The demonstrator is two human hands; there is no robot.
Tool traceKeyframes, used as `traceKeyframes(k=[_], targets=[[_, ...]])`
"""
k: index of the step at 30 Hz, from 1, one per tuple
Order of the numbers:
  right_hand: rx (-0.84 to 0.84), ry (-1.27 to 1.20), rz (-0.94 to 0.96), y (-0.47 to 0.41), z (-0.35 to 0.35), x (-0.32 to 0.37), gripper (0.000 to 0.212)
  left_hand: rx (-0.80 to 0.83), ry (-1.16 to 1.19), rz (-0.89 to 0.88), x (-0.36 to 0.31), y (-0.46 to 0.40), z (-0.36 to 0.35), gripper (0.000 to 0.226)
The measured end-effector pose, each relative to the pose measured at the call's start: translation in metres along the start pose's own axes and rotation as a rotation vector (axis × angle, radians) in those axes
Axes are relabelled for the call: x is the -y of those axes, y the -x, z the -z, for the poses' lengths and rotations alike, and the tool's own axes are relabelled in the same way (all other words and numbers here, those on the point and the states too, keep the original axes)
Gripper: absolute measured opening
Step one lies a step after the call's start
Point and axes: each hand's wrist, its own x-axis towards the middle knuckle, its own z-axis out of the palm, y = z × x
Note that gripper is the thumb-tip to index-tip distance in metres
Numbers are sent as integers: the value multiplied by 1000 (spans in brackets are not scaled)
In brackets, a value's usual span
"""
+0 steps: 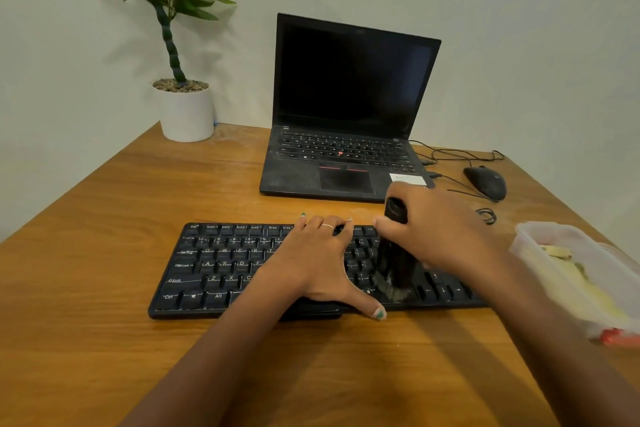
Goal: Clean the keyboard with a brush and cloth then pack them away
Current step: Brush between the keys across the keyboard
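Note:
A black keyboard [214,270] lies across the wooden desk in front of me. My left hand [318,260] lies flat on its middle keys, fingers spread and thumb over the front edge. My right hand [440,236] grips the dark handle of a brush [394,253], which stands nearly upright. Its bristles, blurred, press on the keys at the right part of the keyboard near the front row. A yellow cloth [568,274] lies inside a clear plastic container [540,236] at the right edge of the desk.
An open black laptop [346,107] stands behind the keyboard. A black wired mouse [485,182] and its cables lie at the back right. A potted plant [185,111] stands at the back left corner. Bare wooden desk [104,218] stretches to the left.

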Motion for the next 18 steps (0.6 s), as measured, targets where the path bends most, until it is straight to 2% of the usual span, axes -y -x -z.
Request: traceKeyframes(k=[2, 4, 9, 11, 14, 15, 16, 18], targets=[[-239, 18, -21, 0, -17, 3, 26, 6, 2, 5, 0, 0, 0, 129], [-326, -74, -23, 3, -26, 2, 24, 5, 7, 9, 0, 0, 0, 129], [46, -93, -6, 9, 1, -9, 22, 9, -7, 1, 0, 0, 0, 130], [-23, -39, -40, 5, -2, -5, 23, 13, -11, 3, -1, 1, 1, 129], [-282, -25, -28, 5, -21, 2, 27, 11, -3, 5, -1, 1, 1, 129], [-271, -49, -15, 7, -20, 1, 25, 10, 1, 5, -1, 1, 0, 129], [-192, -70, -4, 8, -13, -1, 23, 10, 3, 4, 0, 1, 0, 129], [44, -72, 1, 10, 6, -6, 19, 14, 6, -2, 0, 0, 0, 130]])
